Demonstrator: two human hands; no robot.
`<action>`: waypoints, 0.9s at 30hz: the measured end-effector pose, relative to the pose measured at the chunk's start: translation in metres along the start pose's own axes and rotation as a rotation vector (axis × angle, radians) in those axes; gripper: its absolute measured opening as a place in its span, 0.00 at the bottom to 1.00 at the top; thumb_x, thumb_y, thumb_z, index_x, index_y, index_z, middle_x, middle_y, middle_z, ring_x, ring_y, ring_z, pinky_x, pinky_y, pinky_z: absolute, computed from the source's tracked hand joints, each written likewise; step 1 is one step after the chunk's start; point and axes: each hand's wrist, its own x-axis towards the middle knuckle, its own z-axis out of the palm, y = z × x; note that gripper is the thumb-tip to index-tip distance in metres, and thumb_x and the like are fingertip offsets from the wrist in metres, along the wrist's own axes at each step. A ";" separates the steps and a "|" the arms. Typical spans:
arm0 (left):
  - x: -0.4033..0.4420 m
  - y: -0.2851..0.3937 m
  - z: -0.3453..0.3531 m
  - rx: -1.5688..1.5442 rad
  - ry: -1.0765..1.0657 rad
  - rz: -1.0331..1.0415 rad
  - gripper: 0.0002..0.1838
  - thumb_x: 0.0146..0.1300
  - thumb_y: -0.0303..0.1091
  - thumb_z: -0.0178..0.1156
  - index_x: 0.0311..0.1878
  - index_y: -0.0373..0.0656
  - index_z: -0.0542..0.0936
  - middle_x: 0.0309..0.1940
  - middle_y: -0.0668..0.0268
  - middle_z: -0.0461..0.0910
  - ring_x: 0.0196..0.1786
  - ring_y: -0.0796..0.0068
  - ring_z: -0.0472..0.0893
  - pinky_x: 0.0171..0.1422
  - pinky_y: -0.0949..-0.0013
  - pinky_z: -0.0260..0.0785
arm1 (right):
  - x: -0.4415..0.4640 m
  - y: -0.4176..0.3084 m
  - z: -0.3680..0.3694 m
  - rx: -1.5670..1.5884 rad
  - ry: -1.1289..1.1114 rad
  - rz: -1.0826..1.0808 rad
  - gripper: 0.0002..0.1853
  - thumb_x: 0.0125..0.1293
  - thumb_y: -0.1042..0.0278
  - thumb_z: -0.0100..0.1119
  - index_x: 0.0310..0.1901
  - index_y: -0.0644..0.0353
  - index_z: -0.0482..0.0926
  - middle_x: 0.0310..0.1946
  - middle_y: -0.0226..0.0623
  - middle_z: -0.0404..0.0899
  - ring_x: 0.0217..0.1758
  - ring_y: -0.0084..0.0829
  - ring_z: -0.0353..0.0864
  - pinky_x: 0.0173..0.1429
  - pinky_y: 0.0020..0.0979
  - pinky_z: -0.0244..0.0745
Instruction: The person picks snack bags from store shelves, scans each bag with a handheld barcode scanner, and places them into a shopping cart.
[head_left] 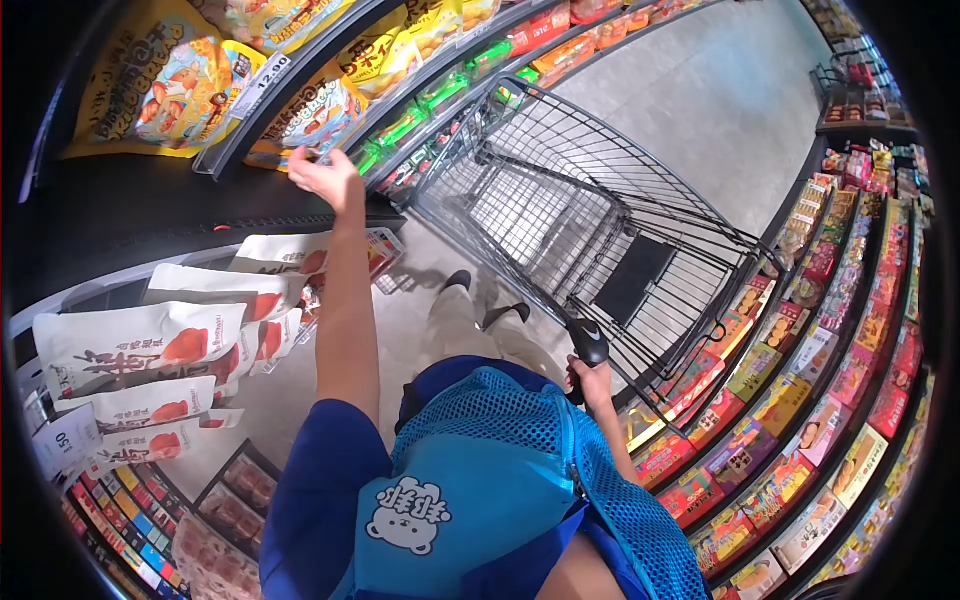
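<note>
My left hand [328, 180] is stretched out to the shelf at upper left. Its fingers are apart at the lower edge of a yellow-and-blue snack bag [312, 112]; whether they touch it I cannot tell. Around the black handle grip [588, 342] of a wire shopping cart [560, 190], the fingers of my right hand [592, 382] are closed. The cart stands in front of me to the right, with bare wire mesh showing inside it.
More yellow snack bags [150, 85] fill the upper shelf, beside a price tag [262, 82] reading 12.90. White pouches [140, 340] hang at left. Boxed snacks [780, 400] line the right shelves. Grey floor [690, 90] extends beyond the cart. A blue mesh bag [480, 450] covers my front.
</note>
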 end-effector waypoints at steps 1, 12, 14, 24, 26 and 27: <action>-0.006 0.013 -0.008 -0.081 -0.070 0.098 0.22 0.56 0.23 0.59 0.55 0.34 0.70 0.56 0.48 0.68 0.61 0.50 0.67 0.69 0.55 0.56 | 0.001 0.000 0.002 0.007 0.008 -0.006 0.08 0.61 0.72 0.64 0.37 0.67 0.76 0.23 0.37 0.78 0.17 0.27 0.77 0.21 0.28 0.72; -0.022 0.345 -0.230 -0.658 -0.994 1.025 0.08 0.41 0.30 0.64 0.29 0.45 0.82 0.27 0.65 0.80 0.29 0.62 0.80 0.32 0.60 0.71 | 0.021 0.021 -0.001 -0.021 0.080 -0.136 0.07 0.59 0.72 0.63 0.35 0.66 0.78 0.23 0.38 0.79 0.16 0.27 0.78 0.20 0.29 0.72; -0.014 0.383 -0.263 -0.704 -1.030 1.072 0.08 0.40 0.33 0.64 0.28 0.46 0.82 0.26 0.68 0.79 0.26 0.65 0.78 0.28 0.61 0.69 | 0.023 0.028 -0.001 -0.037 0.084 -0.160 0.07 0.58 0.71 0.63 0.34 0.66 0.79 0.22 0.38 0.80 0.16 0.27 0.78 0.20 0.29 0.72; -0.013 0.405 -0.346 -0.562 -1.153 1.147 0.10 0.50 0.32 0.61 0.38 0.45 0.80 0.33 0.63 0.77 0.32 0.63 0.78 0.34 0.59 0.70 | 0.024 0.032 0.005 0.020 0.125 -0.255 0.08 0.57 0.71 0.64 0.33 0.68 0.79 0.22 0.39 0.80 0.17 0.28 0.79 0.21 0.30 0.75; -0.012 0.405 -0.350 -0.588 -1.162 1.180 0.09 0.51 0.30 0.60 0.38 0.44 0.81 0.32 0.63 0.77 0.32 0.63 0.78 0.34 0.61 0.71 | 0.023 0.034 0.006 0.020 0.128 -0.260 0.08 0.57 0.72 0.64 0.33 0.69 0.79 0.22 0.39 0.80 0.18 0.29 0.80 0.22 0.31 0.76; -0.012 0.406 -0.352 -0.620 -1.163 1.193 0.09 0.52 0.30 0.60 0.38 0.44 0.81 0.31 0.62 0.77 0.32 0.63 0.79 0.34 0.62 0.71 | 0.021 0.032 0.005 0.016 0.131 -0.256 0.08 0.57 0.72 0.64 0.33 0.69 0.79 0.23 0.39 0.81 0.18 0.29 0.80 0.22 0.31 0.76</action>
